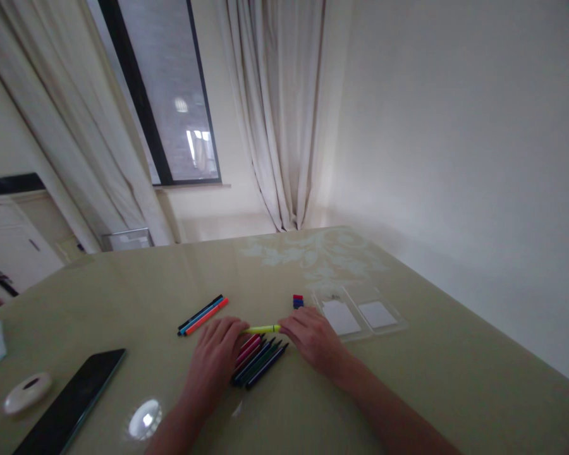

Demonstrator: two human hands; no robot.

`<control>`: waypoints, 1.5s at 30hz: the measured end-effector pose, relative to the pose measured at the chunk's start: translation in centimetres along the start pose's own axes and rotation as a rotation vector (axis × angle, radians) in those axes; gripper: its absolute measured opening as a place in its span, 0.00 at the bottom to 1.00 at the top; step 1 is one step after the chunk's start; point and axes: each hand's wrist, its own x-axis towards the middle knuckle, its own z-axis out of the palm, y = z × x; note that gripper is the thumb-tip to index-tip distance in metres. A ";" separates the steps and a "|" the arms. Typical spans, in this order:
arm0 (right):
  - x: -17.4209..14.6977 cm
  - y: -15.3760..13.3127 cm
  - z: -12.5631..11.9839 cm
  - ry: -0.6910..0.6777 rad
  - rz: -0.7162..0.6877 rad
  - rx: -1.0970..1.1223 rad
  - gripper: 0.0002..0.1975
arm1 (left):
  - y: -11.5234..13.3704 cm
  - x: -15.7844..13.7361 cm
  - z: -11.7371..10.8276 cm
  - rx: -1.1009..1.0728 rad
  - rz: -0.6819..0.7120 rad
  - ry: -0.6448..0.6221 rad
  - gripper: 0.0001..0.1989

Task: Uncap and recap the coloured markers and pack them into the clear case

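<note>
A yellow felt-tip pen (262, 329) is held level between my two hands, above the table. My left hand (218, 347) pinches its left end, and my right hand (308, 333) grips the right end near the cap. Below and partly behind my left hand lie several uncapped dark and pink markers (265, 363), side by side on a slant, tips to the upper right. Beyond my right hand sit a few small red and blue caps (298, 301). Farther left, a short row of capped pens (203, 316) in black, blue and orange rests on the table.
A clear open plastic case (384, 329) with white cards lies right of my right hand. On the left are a dark phone-like slab (71, 404), a white oval object (27, 393) and a round shiny disc (145, 419). The table (455, 379) meets a wall at right.
</note>
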 end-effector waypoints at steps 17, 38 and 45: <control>-0.1 -0.8 1.3 0.090 -0.077 -0.001 0.09 | 3.5 -0.4 0.4 0.129 0.004 -0.279 0.13; 0.2 5.3 -0.8 -0.218 0.463 -0.282 0.14 | -4.3 -0.9 0.5 -0.046 -0.399 -0.201 0.17; 0.0 5.9 -0.9 -0.232 0.508 -0.291 0.15 | -2.7 -0.5 0.5 -0.261 -0.381 -0.238 0.17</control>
